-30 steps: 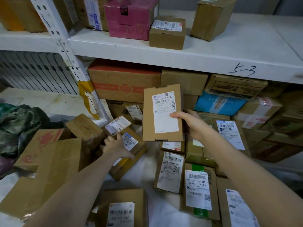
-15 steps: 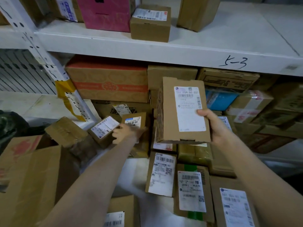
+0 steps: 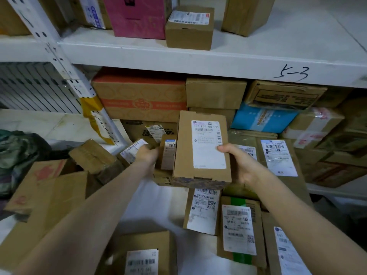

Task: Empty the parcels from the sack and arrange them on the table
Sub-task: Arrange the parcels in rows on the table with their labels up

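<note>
My right hand point(image 3: 241, 165) grips a flat brown parcel point(image 3: 190, 153) with a white label, held upright in the middle of the view. My left hand point(image 3: 147, 154) is closed on a smaller labelled parcel point(image 3: 168, 153) just left of it, standing on edge; the big parcel hides part of it. Below them several labelled parcels lie flat in a row on the white table surface point(image 3: 156, 207), among them one with green tape point(image 3: 241, 231). A dark green sack point(image 3: 15, 153) lies crumpled at the far left.
Loose brown boxes point(image 3: 45, 193) are piled at the left. A white shelf point(image 3: 198, 58) marked 5-3 runs overhead with a pink box point(image 3: 137, 16) and small cartons on it. Stacked boxes fill the space under the shelf behind the parcels. A slanted perforated post point(image 3: 65, 72) stands left.
My left hand moved from resting on a parcel to gripping the small one and standing it up. My right hand carried the big parcel right, then lower and closer beside the left hand.
</note>
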{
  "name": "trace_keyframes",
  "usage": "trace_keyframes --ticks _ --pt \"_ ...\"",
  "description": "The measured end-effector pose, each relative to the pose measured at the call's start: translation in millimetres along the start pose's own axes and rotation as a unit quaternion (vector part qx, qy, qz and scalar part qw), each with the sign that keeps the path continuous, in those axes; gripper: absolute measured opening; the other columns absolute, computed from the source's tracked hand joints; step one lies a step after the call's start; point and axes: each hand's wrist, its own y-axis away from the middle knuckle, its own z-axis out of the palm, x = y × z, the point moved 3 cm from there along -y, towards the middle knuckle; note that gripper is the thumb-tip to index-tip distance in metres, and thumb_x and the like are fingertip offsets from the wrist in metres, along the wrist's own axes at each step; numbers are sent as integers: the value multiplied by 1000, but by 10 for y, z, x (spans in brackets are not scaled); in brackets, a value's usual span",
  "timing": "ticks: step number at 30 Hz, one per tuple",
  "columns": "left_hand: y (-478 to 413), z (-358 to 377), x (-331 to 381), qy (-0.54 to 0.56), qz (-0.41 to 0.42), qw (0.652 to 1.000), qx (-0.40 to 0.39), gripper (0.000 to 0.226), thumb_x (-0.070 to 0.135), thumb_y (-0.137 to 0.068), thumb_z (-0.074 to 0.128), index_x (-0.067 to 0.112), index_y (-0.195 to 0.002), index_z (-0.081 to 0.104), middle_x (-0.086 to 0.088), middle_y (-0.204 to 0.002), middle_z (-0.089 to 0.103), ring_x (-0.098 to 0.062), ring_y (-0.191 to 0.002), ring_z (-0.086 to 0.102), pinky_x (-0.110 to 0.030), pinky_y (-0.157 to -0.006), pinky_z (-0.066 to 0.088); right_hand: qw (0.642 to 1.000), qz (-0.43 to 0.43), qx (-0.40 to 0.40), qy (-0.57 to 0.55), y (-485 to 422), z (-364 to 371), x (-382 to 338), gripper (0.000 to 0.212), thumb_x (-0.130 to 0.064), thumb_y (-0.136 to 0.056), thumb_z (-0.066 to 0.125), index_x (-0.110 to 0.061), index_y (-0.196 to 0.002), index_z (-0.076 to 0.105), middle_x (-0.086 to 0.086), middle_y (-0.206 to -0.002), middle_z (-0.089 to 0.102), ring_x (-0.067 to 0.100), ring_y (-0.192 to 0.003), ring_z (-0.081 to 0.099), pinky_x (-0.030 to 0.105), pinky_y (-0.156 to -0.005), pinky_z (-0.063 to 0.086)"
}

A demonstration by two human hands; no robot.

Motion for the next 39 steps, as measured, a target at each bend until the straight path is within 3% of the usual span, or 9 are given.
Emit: trace_keyframes --ticks 3,6,9,13,19,24,28,31,39 --pt "371 -212 86 181 -69 968 -160 46 57 -93 42 16 -104 61 -8 -95 63 -27 -93 60 -41 -88 48 1000 1 -23 13 -105 234 133 26 -22 -86 63 -16 -111 63 10 -110 70 26 -103 64 42 -81 51" --pt "686 -349 123 200 -47 943 -263 44 58 -91 44 22 -109 62 -7 -99 71 -27 -96 65 -41 -82 52 999 -12 -47 6 -179 516 242 27 -19 -86 65 -17 -113 63 8 -117 68 25 -110 61 47 -93 50" --pt "776 -453 -4 162 -43 953 -252 31 30 -87 64 19 -117 62 -5 -92 76 -25 -93 67 -40 -80 53 997 -4 -74 34 -200 709 382 39 -16 -85 68 -15 -123 61 6 -115 70 24 -111 62 47 -97 50" --pt "761 -593 -301 138 -73 955 -251 43 2 -81 61 15 -122 60 -9 -107 73 -30 -105 64 -44 -86 51 987 14 -110 114 -169 802 579 53 -6 -79 73 -16 -128 57 1 -118 69 15 -108 61 32 -80 50" --pt "865 -628 -470 89 -90 956 -266 71 2 -54 58 13 -124 57 -17 -122 64 -38 -116 57 -49 -93 50 978 29 -110 174 -74 800 660 48 -6 -79 75 -21 -120 57 -10 -107 66 2 -93 56 22 -70 43" --pt "954 -655 -397 116 -49 963 -237 48 -7 -74 46 10 -115 62 -14 -119 66 -34 -110 60 -47 -91 49 977 -31 -85 191 0 793 596 48 -5 -73 78 -26 -107 53 -5 -111 65 13 -105 58 28 -85 48" --pt "1136 -654 -219 169 -29 963 -210 29 1 -80 47 10 -100 67 -14 -103 70 -31 -94 63 -41 -86 48 983 -56 -84 154 89 668 507 63 -19 -68 82 -13 -125 55 3 -115 70 18 -108 65 36 -93 52" --pt "1324 -581 -132 185 -16 961 -203 20 17 -84 59 15 -102 67 -8 -94 73 -28 -91 65 -41 -84 51 990 -51 -89 98 248 577 484 34 -22 -83 68 -15 -116 62 0 -107 72 13 -97 67 25 -80 52" --pt "1905 -258 -190 238 -35 953 -186 38 36 -79 70 19 -112 64 -10 -103 71 -29 -95 66 -40 -80 53 994 -14 -76 81 871 351 585 34 -36 -86 64 -19 -115 60 11 -112 69 27 -106 63 42 -92 50"
